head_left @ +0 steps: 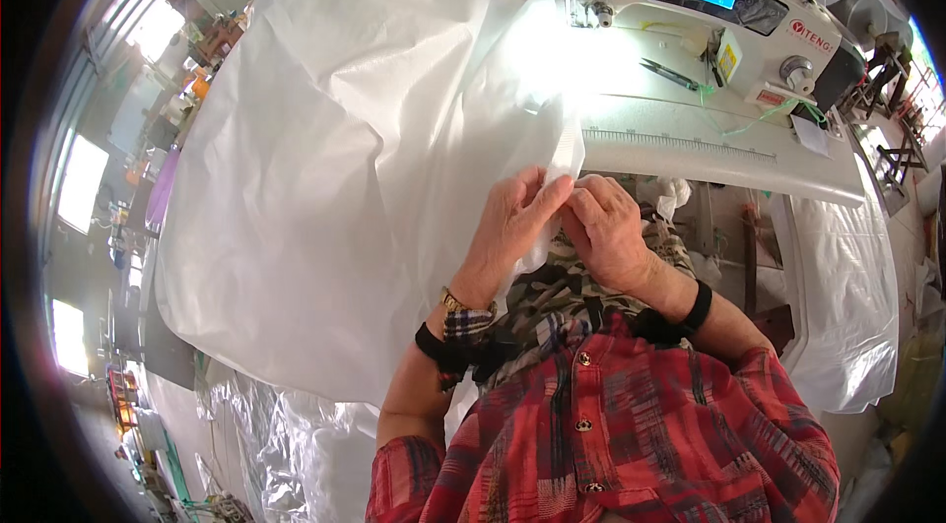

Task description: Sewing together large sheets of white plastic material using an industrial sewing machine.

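A large sheet of white, slightly glossy fabric (325,149) spreads over the left and middle of the sewing table. Its right edge narrows into a folded strip (567,144) that runs from the sewing machine (709,11) down to my hands. My left hand (512,218) pinches this edge between thumb and fingers. Close against it, my right hand (606,232) has its fingers curled together at the same edge; what lies between its fingertips is hidden. Bright lamp light washes out the fabric by the needle area.
Thread snips (670,73) lie on the machine bed, with green thread trailing nearby. A ruler scale (680,141) runs along the bed's front edge. White sheeting (847,277) hangs at the right, and crinkled clear plastic (296,454) lies at lower left. Thread cones stand behind the machine.
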Available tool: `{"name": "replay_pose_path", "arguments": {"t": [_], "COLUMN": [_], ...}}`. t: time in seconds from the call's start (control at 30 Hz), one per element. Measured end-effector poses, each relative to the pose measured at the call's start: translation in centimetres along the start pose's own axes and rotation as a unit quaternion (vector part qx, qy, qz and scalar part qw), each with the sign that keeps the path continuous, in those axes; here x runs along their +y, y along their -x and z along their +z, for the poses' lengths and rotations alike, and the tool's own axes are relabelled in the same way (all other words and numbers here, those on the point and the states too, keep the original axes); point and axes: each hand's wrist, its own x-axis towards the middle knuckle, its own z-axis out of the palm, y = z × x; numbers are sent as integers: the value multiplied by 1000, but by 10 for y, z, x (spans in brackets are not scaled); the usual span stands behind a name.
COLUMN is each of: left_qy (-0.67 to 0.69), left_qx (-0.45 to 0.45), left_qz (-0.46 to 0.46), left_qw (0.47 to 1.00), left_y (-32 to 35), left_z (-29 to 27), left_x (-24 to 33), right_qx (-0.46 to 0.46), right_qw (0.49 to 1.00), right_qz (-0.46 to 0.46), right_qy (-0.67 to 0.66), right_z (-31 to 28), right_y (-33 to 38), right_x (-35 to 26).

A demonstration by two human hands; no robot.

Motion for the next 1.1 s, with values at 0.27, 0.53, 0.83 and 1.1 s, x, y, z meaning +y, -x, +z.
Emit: {"name": "replay_pose_path", "arguments": {"t": [0.27,0.53,0.83,1.1], "left_qy": [-235,-518,-622,-560], "left_qx": [101,43,-140,34], "left_qz": [9,322,247,301], "left_qw": [967,792,730,771], "left_y": [-10,-58,-14,16], "left_z": [-16,-33,-27,-30], "left_x": [6,94,18,-46], "right_qx": [16,90,-154,-450], "right_qw": [974,965,941,891], "right_qz": [169,59,7,19], "right_qy": [-150,-241,-301,-52], "right_z": [6,121,165,6], "right_y": [7,-106,5,-30], "right_x": [27,44,27,48]}}
